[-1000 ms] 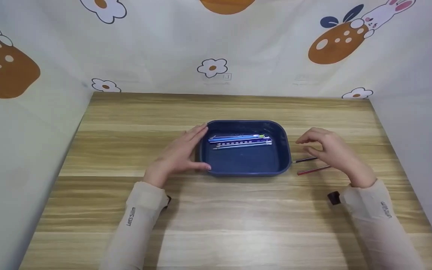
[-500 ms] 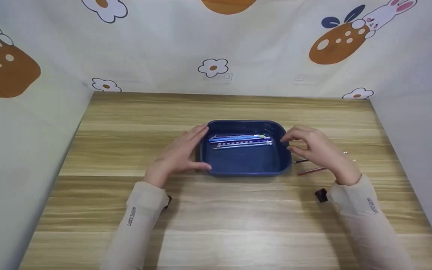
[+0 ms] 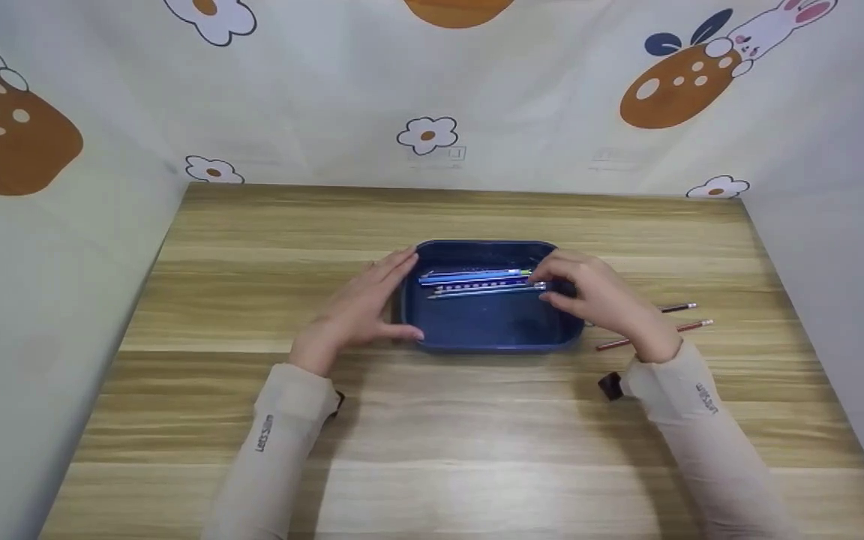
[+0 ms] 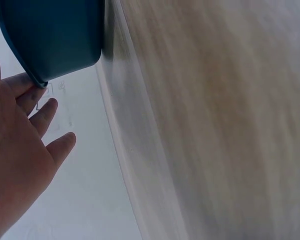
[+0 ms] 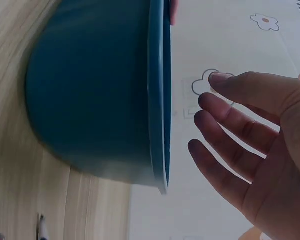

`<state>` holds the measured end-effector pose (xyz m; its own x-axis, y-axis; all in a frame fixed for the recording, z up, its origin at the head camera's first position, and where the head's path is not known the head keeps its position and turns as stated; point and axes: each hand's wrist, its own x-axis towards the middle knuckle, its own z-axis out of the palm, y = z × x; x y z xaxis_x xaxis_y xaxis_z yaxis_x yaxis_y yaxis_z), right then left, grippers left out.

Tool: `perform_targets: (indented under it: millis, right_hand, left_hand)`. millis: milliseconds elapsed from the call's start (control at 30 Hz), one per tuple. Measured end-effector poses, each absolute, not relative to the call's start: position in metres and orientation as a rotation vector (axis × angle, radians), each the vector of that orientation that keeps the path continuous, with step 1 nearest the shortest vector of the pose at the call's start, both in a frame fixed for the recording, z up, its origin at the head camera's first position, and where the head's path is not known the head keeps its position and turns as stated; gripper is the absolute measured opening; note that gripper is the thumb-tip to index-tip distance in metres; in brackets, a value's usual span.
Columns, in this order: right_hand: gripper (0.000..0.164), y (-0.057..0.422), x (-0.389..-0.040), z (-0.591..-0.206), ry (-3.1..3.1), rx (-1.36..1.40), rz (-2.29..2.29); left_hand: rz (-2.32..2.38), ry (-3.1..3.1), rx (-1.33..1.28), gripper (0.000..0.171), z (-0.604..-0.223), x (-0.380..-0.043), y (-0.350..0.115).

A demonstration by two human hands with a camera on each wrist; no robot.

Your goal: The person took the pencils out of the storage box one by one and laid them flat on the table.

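Observation:
A dark blue rectangular tub point(image 3: 488, 347) sits mid-table with several pencils point(image 3: 477, 283) lying side by side inside it. My left hand point(image 3: 361, 304) rests against the tub's left end, its fingers at the back corner and its thumb over the rim near the front. In the left wrist view, fingertips of the left hand point(image 4: 22, 145) touch the rim. Over the tub's right end hovers my right hand point(image 3: 586, 289), thumb and fingers apart near the pencils' eraser ends. The right wrist view shows nothing between the fingers of the right hand point(image 5: 244, 145).
To the right of the tub, a red pencil point(image 3: 694, 325) and a dark pencil point(image 3: 678, 307) lie on the wooden table point(image 3: 477, 442), partly covered by the right hand and wrist. Patterned cloth walls point(image 3: 312, 97) enclose the back and both sides.
My right hand has moved left from beside the tub to above its right end, uncovering the eraser ends of the two loose pencils. The left hand has stayed in place.

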<state>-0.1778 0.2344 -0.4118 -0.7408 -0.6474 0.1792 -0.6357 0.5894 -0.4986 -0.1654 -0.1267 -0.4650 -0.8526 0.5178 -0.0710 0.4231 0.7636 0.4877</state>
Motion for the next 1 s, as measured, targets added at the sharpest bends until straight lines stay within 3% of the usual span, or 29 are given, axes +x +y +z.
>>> perform_targets:
  millis: [1000]
  right_hand:
    - [0.021, 0.176, -0.195, -0.449, 2.690, -1.035, -0.800]
  left_hand:
    - [0.705, 2.771, 0.794, 0.118, -0.466, -0.167, -0.126]
